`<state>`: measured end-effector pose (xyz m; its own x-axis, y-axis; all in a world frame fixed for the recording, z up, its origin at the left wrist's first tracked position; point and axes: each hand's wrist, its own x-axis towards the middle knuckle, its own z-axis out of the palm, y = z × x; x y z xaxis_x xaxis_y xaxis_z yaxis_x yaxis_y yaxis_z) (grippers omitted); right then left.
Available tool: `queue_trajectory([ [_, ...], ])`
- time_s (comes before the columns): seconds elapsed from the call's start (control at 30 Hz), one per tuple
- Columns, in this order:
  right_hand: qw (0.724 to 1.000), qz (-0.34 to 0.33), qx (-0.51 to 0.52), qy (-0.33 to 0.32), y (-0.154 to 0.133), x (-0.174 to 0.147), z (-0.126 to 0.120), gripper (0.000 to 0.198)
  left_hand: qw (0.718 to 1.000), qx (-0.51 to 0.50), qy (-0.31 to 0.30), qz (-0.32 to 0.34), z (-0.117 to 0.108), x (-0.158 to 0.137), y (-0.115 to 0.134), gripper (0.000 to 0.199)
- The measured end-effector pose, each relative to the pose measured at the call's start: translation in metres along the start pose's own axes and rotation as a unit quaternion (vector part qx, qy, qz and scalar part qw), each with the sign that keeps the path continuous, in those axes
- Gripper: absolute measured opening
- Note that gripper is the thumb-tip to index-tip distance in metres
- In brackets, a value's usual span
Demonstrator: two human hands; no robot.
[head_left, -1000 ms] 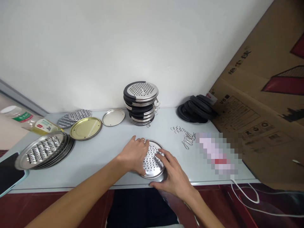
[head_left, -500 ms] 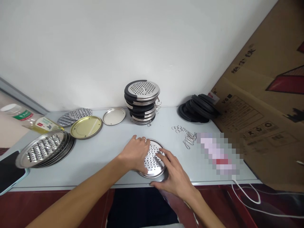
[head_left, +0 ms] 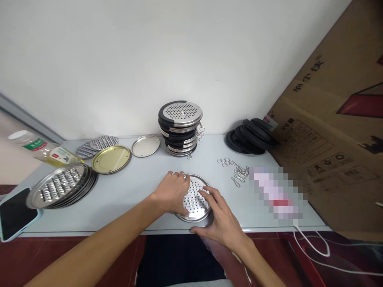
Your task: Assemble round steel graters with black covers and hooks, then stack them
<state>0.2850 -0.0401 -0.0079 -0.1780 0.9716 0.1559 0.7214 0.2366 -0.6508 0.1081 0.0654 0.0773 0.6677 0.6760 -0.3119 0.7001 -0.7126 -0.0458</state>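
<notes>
A round metal grater plate [head_left: 196, 201] with small holes lies flat on the table near its front edge. My left hand [head_left: 173, 193] grips its left side, fingers over the far rim and thumb at the near rim. On the right, my right hand [head_left: 223, 219] has its fingers spread, with the fingertips at the plate's upper right. Its thumb points to the table's front edge, apart from the plate. Behind the plate stands a tall stack of round graters [head_left: 181, 127] with black edging and wire loops. Whether anything lies under the held plate is hidden.
To the left are coarse grater plates [head_left: 61, 185], gold lids [head_left: 111, 159], a silver lid [head_left: 145, 146], a bottle [head_left: 44, 149] and a phone [head_left: 19, 213]. Black rings [head_left: 249, 135], wire hooks [head_left: 239, 175] and a blurred item [head_left: 273, 193] lie right, beside a cardboard box [head_left: 329, 139].
The camera view has shifted slightly, so things on the left sit a little further right. Both hands keep nearly the same pose at the grater plate.
</notes>
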Motion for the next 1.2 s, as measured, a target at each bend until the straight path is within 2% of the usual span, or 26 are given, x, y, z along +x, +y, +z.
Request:
queue_trajectory([
  [0.17, 0.997, -0.018, -0.016, 0.079, 0.003, 0.002, -0.001, 0.091, 0.998, -0.011, -0.019, -0.066, -0.003, -0.003, 0.011, 0.105],
  [0.23, 0.995, -0.019, -0.032, 0.092, 0.002, 0.004, -0.002, 0.085, 0.994, -0.022, -0.038, -0.1, -0.004, -0.007, 0.013, 0.102],
  [0.43, 0.997, -0.026, -0.048, 0.047, -0.009, 0.008, -0.005, 0.08, 0.985, -0.044, -0.069, -0.151, -0.003, -0.032, 0.015, 0.099],
  [0.53, 0.998, -0.043, -0.045, 0.022, -0.013, 0.009, -0.007, 0.083, 0.984, -0.048, -0.072, -0.157, -0.005, -0.041, 0.01, 0.077],
  [0.63, 0.998, -0.045, -0.042, 0.012, -0.014, 0.009, -0.008, 0.085, 0.991, -0.064, -0.009, -0.118, -0.004, -0.041, -0.002, 0.048],
  [0.7, 0.998, -0.042, -0.038, 0.01, -0.014, 0.01, -0.008, 0.083, 0.991, -0.101, 0.067, -0.05, 0.0, -0.035, -0.011, 0.041],
  [0.77, 0.999, -0.04, -0.034, 0.008, -0.014, 0.01, -0.008, 0.081, 0.982, -0.147, 0.119, 0.011, 0.008, -0.027, -0.018, 0.04],
  [0.9, 0.999, -0.037, -0.027, 0.008, -0.014, 0.011, -0.007, 0.082, 0.97, -0.188, 0.15, 0.048, 0.024, -0.015, -0.023, 0.037],
  [1.2, 0.998, -0.045, -0.043, 0.004, -0.014, 0.009, -0.004, 0.086, 0.971, -0.167, 0.17, 0.032, 0.034, -0.008, -0.019, 0.036],
])
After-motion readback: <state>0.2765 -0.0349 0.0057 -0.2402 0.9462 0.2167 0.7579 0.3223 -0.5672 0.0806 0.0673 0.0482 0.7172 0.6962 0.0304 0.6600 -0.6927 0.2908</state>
